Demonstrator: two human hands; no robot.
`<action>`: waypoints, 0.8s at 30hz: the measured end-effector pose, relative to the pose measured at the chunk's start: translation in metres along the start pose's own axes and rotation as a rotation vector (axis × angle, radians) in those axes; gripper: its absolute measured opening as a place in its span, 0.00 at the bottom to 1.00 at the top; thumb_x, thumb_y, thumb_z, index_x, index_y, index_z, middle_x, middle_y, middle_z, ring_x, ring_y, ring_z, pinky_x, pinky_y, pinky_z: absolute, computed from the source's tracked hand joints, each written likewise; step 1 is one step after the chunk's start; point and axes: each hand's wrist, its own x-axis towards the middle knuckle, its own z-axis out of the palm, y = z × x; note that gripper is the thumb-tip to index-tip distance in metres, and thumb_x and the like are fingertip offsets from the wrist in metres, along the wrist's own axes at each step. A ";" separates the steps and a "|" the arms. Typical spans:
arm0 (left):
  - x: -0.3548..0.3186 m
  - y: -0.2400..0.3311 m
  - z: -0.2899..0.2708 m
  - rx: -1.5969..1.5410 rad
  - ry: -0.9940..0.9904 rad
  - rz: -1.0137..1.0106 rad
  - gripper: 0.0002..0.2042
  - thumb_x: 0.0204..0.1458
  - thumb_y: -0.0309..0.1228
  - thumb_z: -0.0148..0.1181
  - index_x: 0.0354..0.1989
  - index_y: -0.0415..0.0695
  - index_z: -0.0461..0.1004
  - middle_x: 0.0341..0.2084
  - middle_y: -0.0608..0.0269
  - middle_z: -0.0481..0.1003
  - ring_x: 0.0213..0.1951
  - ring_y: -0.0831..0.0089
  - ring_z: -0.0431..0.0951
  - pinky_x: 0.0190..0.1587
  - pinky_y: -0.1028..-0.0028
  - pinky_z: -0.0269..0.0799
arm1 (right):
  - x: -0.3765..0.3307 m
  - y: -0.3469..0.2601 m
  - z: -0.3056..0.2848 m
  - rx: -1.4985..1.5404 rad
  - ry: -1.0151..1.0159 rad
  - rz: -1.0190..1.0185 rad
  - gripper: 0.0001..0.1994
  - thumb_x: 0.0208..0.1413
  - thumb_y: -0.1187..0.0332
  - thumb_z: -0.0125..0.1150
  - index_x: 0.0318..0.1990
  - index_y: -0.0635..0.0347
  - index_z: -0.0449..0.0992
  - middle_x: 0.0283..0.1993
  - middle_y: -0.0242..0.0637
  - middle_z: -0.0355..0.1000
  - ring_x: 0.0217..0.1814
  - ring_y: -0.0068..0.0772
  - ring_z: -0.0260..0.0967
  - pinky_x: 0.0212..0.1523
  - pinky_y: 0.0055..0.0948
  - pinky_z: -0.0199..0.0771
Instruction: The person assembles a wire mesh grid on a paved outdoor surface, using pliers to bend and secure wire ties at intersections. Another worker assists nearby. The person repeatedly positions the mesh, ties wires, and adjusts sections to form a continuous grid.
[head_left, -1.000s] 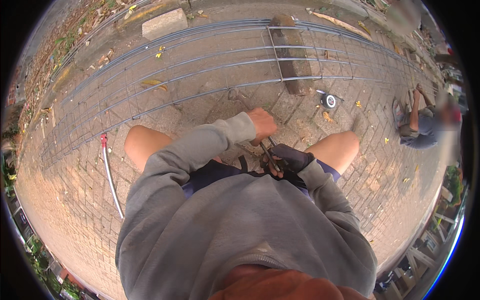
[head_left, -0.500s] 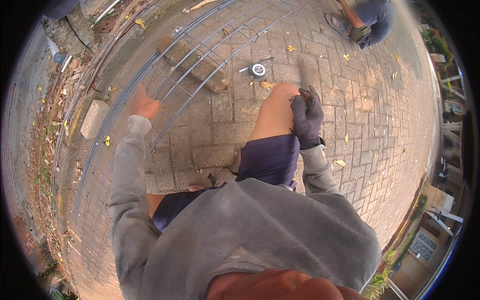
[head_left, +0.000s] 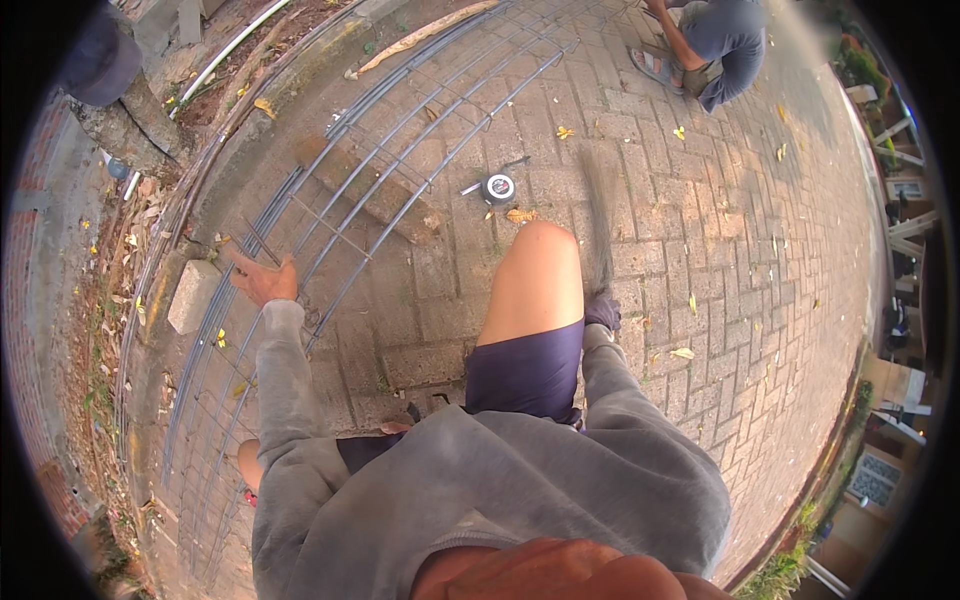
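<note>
My bare left hand (head_left: 265,282) is over the near part of a long rebar cage (head_left: 385,185) made of grey bars and thin cross ties. Its thumb and fingers are spread apart at the bars; whether they touch one is unclear. In a dark glove, my right hand (head_left: 603,311) is low beside my bare knee, closed around the lower end of a bundle of thin wires (head_left: 599,215). The bundle points away from me and is blurred. Part of the right hand is hidden behind the sleeve. Beyond my knee, a round tape measure (head_left: 497,188) lies on the paving.
A wooden block (head_left: 370,190) lies under the cage. A pale concrete block (head_left: 194,297) sits left of it by the curb. At the upper right a person (head_left: 730,50) crouches. A tree trunk (head_left: 130,130) stands at the upper left. Brick paving (head_left: 720,260) spreads to the right.
My right hand has dropped from above the knee to beside my thigh with the wire bundle. My left hand has come back toward me along the cage. The whole view has shifted a little.
</note>
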 end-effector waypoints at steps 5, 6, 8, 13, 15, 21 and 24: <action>-0.015 -0.007 -0.011 -0.156 0.059 0.297 0.50 0.49 0.26 0.75 0.78 0.43 0.48 0.65 0.36 0.56 0.62 0.41 0.68 0.65 0.53 0.66 | 0.027 0.018 -0.030 -0.147 -0.112 -0.373 0.25 0.64 0.50 0.55 0.48 0.65 0.84 0.52 0.61 0.79 0.58 0.59 0.78 0.60 0.51 0.77; -0.015 -0.008 -0.014 -0.185 0.045 0.318 0.48 0.49 0.27 0.76 0.77 0.43 0.50 0.65 0.37 0.57 0.61 0.43 0.69 0.64 0.53 0.66 | 0.026 0.023 -0.040 -0.161 -0.056 -0.375 0.21 0.64 0.54 0.57 0.48 0.64 0.84 0.50 0.58 0.81 0.57 0.58 0.79 0.57 0.51 0.79; -0.015 -0.002 -0.026 -0.240 -0.082 0.364 0.43 0.49 0.26 0.75 0.74 0.41 0.58 0.62 0.42 0.61 0.58 0.48 0.73 0.61 0.56 0.70 | 0.022 0.031 -0.071 0.029 -0.058 -0.351 0.19 0.62 0.54 0.58 0.46 0.62 0.83 0.44 0.51 0.80 0.45 0.49 0.75 0.45 0.46 0.76; -0.047 0.038 -0.104 -0.549 -0.623 0.247 0.27 0.52 0.26 0.72 0.62 0.37 0.74 0.55 0.52 0.74 0.53 0.61 0.78 0.50 0.63 0.78 | -0.013 0.031 -0.200 0.771 -0.274 -0.287 0.17 0.61 0.54 0.60 0.44 0.59 0.81 0.32 0.34 0.76 0.25 0.26 0.66 0.26 0.31 0.68; -0.071 0.058 -0.139 -0.652 -0.860 0.122 0.23 0.55 0.26 0.70 0.60 0.37 0.77 0.53 0.52 0.78 0.52 0.63 0.79 0.47 0.64 0.79 | -0.041 0.025 -0.260 0.809 -0.343 -0.330 0.17 0.63 0.55 0.59 0.44 0.61 0.81 0.32 0.33 0.76 0.26 0.22 0.65 0.26 0.27 0.67; -0.169 0.135 -0.215 -1.113 -1.313 -0.603 0.29 0.60 0.36 0.67 0.67 0.35 0.69 0.60 0.47 0.74 0.60 0.59 0.75 0.58 0.59 0.74 | -0.205 0.030 -0.418 1.024 -0.543 -0.451 0.20 0.70 0.52 0.59 0.43 0.65 0.78 0.32 0.33 0.75 0.25 0.18 0.64 0.27 0.22 0.68; -0.220 0.186 -0.250 -1.177 -1.464 -0.992 0.40 0.57 0.44 0.70 0.72 0.35 0.60 0.63 0.41 0.70 0.66 0.53 0.68 0.69 0.52 0.64 | -0.306 0.048 -0.486 1.223 -0.768 -0.486 0.15 0.68 0.62 0.54 0.44 0.67 0.78 0.35 0.33 0.73 0.28 0.18 0.62 0.30 0.21 0.66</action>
